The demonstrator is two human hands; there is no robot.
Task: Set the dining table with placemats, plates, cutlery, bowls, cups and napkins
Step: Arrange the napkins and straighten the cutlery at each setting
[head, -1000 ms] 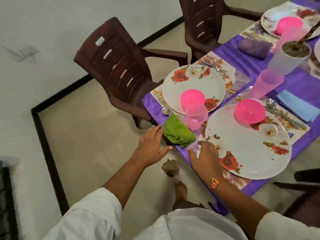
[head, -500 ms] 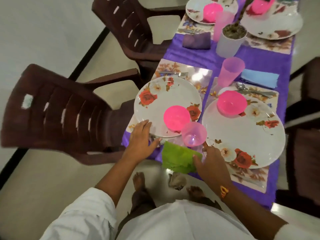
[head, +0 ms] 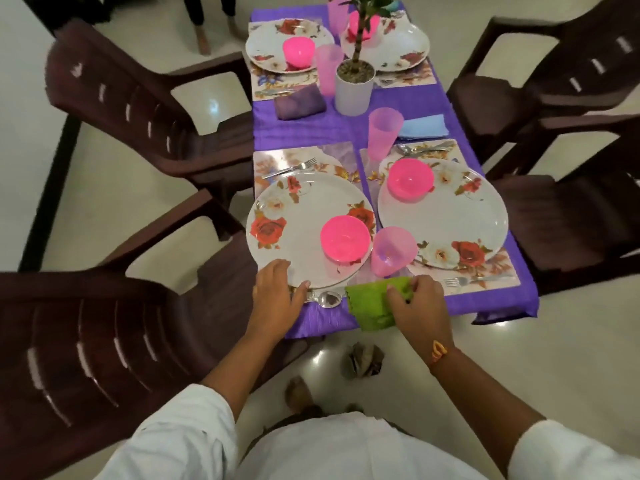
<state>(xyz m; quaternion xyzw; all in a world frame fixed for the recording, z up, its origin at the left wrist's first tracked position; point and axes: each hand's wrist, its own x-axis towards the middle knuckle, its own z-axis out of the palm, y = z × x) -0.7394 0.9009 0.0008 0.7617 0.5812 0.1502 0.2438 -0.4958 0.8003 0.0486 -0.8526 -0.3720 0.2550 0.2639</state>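
Green napkin (head: 372, 306) pulled flatter, now overhanging table (head: 311, 322) edge just left of right hand (head: 417, 301), which pinches it, fingers (head: 420, 284) curled. Left hand (head: 277, 289) rests open on plate (head: 298, 237) rim; spoon (head: 329, 299) between hands.

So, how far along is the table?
Done: four plates with bowls and cups; purple napkin and blue napkin laid. In hand: right hand pinches the green napkin by the spoon, left hand touches the near plate. Left: settle that napkin; a fourth napkin isn't visible.
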